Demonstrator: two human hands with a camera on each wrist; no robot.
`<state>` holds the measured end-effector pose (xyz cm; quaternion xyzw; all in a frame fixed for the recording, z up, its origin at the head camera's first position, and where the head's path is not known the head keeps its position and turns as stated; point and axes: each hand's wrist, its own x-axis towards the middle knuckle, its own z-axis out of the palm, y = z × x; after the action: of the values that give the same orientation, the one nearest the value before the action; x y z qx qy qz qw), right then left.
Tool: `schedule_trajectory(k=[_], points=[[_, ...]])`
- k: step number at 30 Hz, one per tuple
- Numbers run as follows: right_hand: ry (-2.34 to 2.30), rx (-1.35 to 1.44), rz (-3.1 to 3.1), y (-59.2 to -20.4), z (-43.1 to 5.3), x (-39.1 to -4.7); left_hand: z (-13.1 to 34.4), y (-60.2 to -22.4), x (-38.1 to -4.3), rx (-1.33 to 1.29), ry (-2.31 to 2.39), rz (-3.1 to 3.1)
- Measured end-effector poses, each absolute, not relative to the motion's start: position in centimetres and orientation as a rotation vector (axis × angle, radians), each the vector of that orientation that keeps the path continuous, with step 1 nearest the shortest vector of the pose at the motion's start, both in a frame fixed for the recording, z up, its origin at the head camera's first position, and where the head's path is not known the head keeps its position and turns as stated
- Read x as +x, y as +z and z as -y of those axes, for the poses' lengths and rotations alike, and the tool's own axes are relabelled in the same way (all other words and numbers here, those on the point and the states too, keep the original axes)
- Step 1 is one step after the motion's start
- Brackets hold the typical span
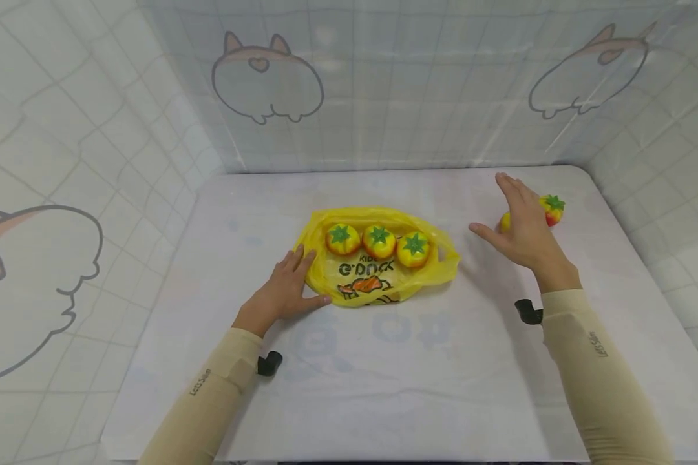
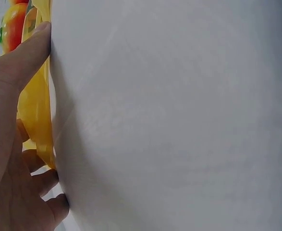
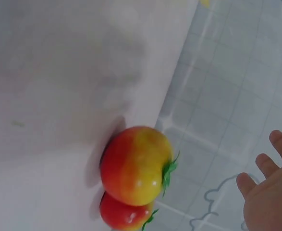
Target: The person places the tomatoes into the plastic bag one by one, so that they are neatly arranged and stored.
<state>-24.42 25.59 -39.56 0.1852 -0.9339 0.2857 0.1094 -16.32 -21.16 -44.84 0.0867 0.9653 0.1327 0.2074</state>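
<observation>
A yellow plastic bag [image 1: 410, 276] printed with "G.DUCK" lies flat mid-table, and three yellow-red toy tomatoes [image 1: 379, 241] with green leaf tops sit in a row on it. The left hand [image 1: 282, 287] rests at the bag's left edge with fingers spread. In the left wrist view, its thumb and fingertips touch the yellow plastic [image 2: 37, 110]. Held above the table at the right, the right hand [image 1: 526, 236] has straight fingers and nothing in it. Two more toy tomatoes [image 3: 138, 166] lie beyond it, partly covered by that hand in the head view.
The white-covered table [image 1: 209, 271] meets a tile-patterned curtain [image 1: 384, 97] with cartoon animal drawings at its back. Similar sheets hang along the left and right sides. A small black piece [image 1: 269, 363] sticks out beside each wrist.
</observation>
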Motion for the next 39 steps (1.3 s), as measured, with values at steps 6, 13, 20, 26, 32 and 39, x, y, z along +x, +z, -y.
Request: schedule_trajectory(k=[6,13,20,26,32,39], points=[[0.855,0.508,2.757,-39.3,-26.8,-24.2,21.3,-45.1,-16.3,0.237,0.367,-2.693],[0.878,0.426,2.762,-39.3,-27.9,-23.9,21.3,-45.0,-16.3,0.248,0.362,-2.7],[0.953,0.292,2.804,-39.8,-28.9,-23.3,21.3,-45.1,-16.4,0.259,0.356,-2.702],[0.939,0.182,2.883,-40.3,-30.0,-22.9,21.3,-45.1,-16.4,0.265,0.355,-2.702],[0.912,0.158,2.904,-41.0,-31.1,-22.8,21.2,-44.9,-16.3,0.254,0.357,-2.697],[0.909,0.154,2.906,-41.3,-31.7,-22.8,21.2,-44.9,-16.2,0.256,0.369,-2.698]])
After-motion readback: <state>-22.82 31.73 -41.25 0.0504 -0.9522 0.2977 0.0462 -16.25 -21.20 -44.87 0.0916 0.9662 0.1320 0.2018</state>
